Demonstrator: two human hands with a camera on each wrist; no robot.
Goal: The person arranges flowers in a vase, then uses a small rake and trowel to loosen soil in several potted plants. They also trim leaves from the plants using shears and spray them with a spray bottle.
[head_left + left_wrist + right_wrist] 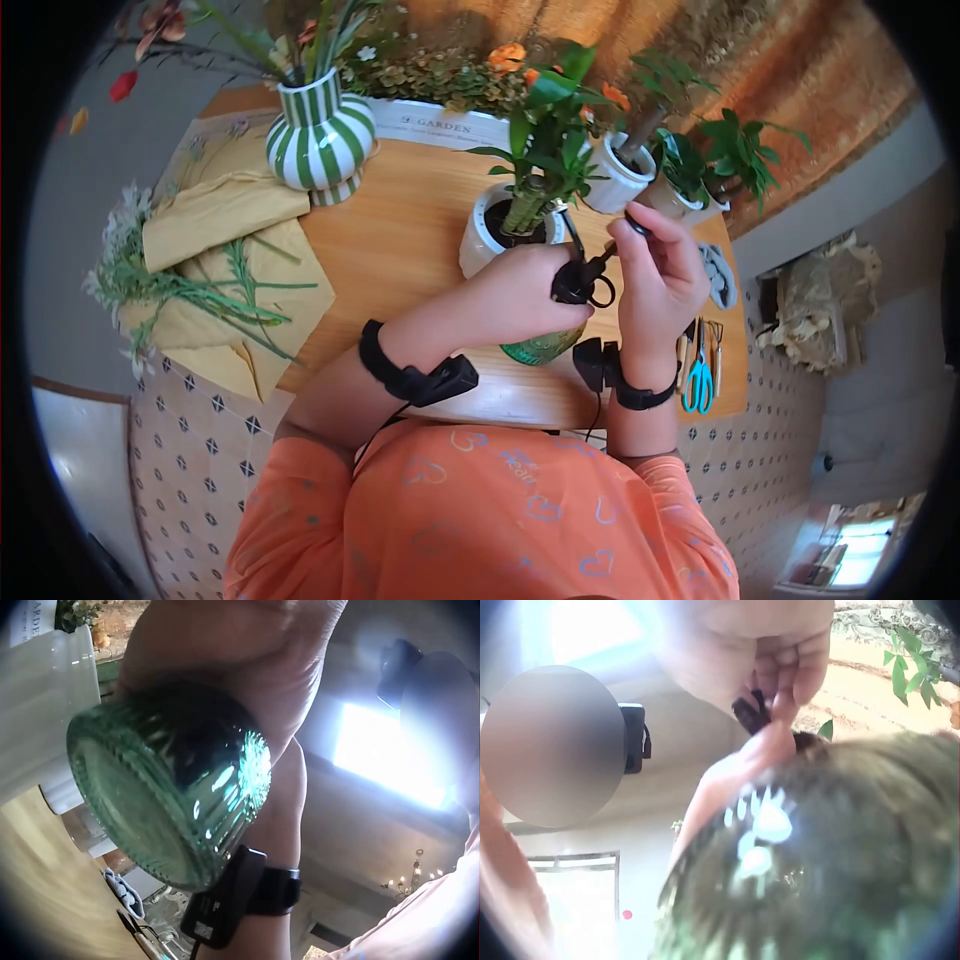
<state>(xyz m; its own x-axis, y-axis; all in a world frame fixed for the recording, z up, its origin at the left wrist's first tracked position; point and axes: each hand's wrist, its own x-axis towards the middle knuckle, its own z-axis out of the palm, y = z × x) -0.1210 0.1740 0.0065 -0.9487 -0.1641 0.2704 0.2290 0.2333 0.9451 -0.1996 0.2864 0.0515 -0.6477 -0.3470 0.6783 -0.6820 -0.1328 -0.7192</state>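
A green ribbed glass spray bottle (142, 802) with a black spray head (572, 284) is held over the front of the table. My left hand (515, 290) grips the bottle near its top, just below the head. In the left wrist view the bottle is tilted, its round base toward the camera. My right hand (662, 268) is raised to the right of it, thumb and fingertips pinching a black knob (637, 224) at the end of the sprayer's thin black part. Just beyond the hands stands a white pot (482, 240) with a leafy green plant (545, 140).
A green-and-white striped vase (320, 145) stands at the back left, near cut stems on tan paper (300, 340). More potted plants (680, 165) line the back right. Blue-handled scissors (699, 385), small tools and a grey cloth (718, 277) lie at the right edge.
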